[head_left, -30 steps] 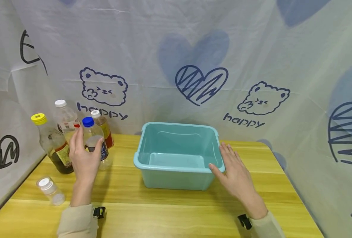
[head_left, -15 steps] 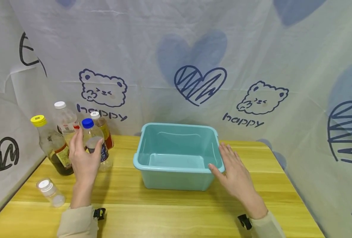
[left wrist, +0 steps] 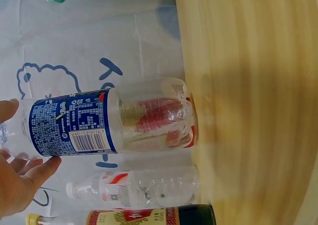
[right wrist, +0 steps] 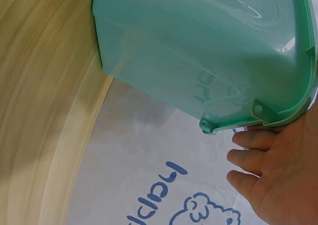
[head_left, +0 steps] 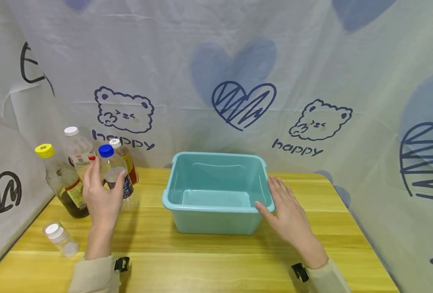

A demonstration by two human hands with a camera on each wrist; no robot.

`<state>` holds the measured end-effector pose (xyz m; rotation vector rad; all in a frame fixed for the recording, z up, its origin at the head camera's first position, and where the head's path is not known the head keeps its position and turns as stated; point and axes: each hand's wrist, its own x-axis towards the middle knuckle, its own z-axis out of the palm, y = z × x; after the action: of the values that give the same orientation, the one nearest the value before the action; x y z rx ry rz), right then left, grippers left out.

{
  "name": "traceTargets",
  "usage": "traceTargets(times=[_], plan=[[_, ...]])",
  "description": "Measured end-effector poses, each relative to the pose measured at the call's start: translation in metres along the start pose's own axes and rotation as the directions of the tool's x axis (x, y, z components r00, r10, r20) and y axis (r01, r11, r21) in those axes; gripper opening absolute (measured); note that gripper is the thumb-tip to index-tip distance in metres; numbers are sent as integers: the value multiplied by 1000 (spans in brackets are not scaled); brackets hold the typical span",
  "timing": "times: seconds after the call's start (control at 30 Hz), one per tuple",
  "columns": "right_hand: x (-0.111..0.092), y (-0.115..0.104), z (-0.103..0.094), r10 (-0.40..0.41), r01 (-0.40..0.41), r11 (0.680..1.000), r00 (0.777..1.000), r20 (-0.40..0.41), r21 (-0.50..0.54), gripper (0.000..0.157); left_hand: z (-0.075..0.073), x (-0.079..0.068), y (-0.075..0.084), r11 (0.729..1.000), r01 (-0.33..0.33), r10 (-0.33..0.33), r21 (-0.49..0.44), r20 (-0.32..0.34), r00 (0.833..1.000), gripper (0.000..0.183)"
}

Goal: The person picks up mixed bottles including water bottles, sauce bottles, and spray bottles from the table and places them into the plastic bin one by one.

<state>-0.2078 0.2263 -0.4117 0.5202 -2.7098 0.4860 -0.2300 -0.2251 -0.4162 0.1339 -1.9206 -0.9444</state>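
A clear plastic bottle (head_left: 116, 185) with a blue cap and dark blue label stands upright on the left of the table. My left hand (head_left: 101, 199) holds it near the shoulder, thumb on one side and fingers on the other; the left wrist view shows the same bottle (left wrist: 74, 123) between them. At mid-table sits a teal plastic bin (head_left: 216, 221) with nothing inside. Along its right rim rests my right hand (head_left: 289, 215), fingers straight on the outer side and thumb over the front corner. In the right wrist view the fingers (right wrist: 253, 158) touch beneath the rim.
A yellow-capped dark sauce bottle (head_left: 70, 191), a white-capped clear bottle (head_left: 81, 150) and a red-bottomed bottle (head_left: 130, 162) stand around the held one. A small white-lidded jar (head_left: 60, 238) is nearer the front left. A printed cloth (head_left: 187, 81) hangs behind the table.
The head view has shifted slightly, so the scene sits a little farther left. Both hands, the bottle and the bin keep their places relative to one another.
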Motion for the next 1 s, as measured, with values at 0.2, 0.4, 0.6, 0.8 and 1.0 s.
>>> traceTargets(times=[0.2,0.4,0.6,0.8,1.0], plan=[[1,-1,-1,17,-17,1000,1000,22,-2,84,-3,-1,10,999,-34,34,-20,-17,999,71],[0,-1,-1,29,-29,1000,999,34,-4,85,-4,1,22,998,-46,45,-35,-30,999,71],[0,0,-1,23,-23,1000,1000,16,0,84,-1,9,42,994,-76,70,-79,-81,994,71],[0,0,-1,20,-20,1000,1000,11,4,84,0,16,65,984,-126,114,-125,-98,989,71],[0,0,-1,15,-15,1000,1000,12,7,84,2,24,90,975,-149,133,-166,-104,986,70]])
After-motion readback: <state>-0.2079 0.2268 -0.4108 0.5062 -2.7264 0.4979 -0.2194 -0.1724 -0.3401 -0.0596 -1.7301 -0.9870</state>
